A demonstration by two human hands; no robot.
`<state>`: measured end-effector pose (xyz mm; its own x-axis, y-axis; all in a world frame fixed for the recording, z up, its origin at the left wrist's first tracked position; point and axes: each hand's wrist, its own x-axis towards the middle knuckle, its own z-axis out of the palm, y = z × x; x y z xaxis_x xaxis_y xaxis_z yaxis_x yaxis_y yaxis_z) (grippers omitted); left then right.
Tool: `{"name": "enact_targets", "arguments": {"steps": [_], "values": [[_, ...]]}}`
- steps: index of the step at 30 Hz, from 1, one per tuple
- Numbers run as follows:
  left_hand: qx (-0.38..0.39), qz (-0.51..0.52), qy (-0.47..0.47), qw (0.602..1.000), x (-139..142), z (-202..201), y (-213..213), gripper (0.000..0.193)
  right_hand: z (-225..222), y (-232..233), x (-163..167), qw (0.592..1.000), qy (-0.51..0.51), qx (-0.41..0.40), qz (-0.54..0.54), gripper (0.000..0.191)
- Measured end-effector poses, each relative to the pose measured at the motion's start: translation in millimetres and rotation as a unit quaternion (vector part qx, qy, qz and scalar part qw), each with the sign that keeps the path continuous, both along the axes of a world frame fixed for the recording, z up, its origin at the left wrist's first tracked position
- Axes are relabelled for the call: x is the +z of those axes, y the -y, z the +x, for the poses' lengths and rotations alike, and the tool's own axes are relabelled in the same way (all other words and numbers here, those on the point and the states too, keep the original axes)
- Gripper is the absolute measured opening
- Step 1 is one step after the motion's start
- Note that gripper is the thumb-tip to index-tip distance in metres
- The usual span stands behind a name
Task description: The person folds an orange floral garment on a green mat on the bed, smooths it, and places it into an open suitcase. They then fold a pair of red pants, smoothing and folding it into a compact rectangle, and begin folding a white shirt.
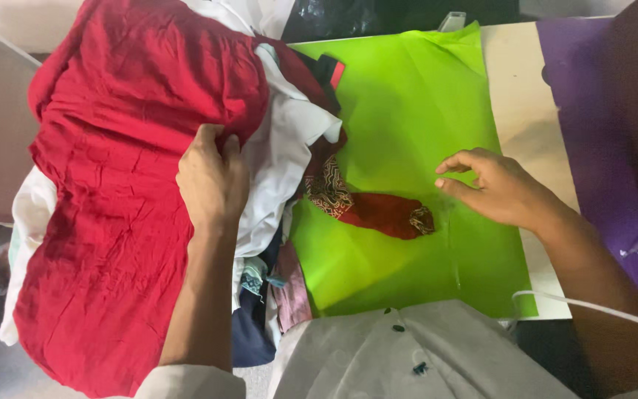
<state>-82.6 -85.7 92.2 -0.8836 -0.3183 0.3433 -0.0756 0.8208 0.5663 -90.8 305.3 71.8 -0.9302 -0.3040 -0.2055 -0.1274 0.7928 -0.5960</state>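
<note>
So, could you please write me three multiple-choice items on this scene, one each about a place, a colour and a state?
1. Where does the left hand rest? A) on the red cloth B) on the purple sheet C) on the cable
2. What colour is the sheet under the right hand? A) blue B) bright green C) orange
3. How is the right hand? A) clenched in a fist B) gripping a garment C) open, fingers loosely curled, holding nothing

A: it lies on the red pile. B: lime green shows around it. C: nothing is held.

Crumpled red garment [119,185] atop clothes pile, patterned maroon sleeve [378,210] trailing flat across lime-green sheet [415,111]
</note>
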Motion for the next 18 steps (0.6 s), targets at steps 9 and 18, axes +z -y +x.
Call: {"name": "enact_targets", "arguments": {"steps": [9, 18], "values": [[-0.031, 0.015, 0.059, 0.998, 17, 4, -6, 0.024, -27, 31, -13, 0.997, 0.034, 0.034, -0.066, 0.034], [-0.179, 0.050, 0.113, 0.976, 43, 9, 4, 0.020, -40, 81, -24, 0.986, 0.062, 0.048, -0.146, 0.035]]}}
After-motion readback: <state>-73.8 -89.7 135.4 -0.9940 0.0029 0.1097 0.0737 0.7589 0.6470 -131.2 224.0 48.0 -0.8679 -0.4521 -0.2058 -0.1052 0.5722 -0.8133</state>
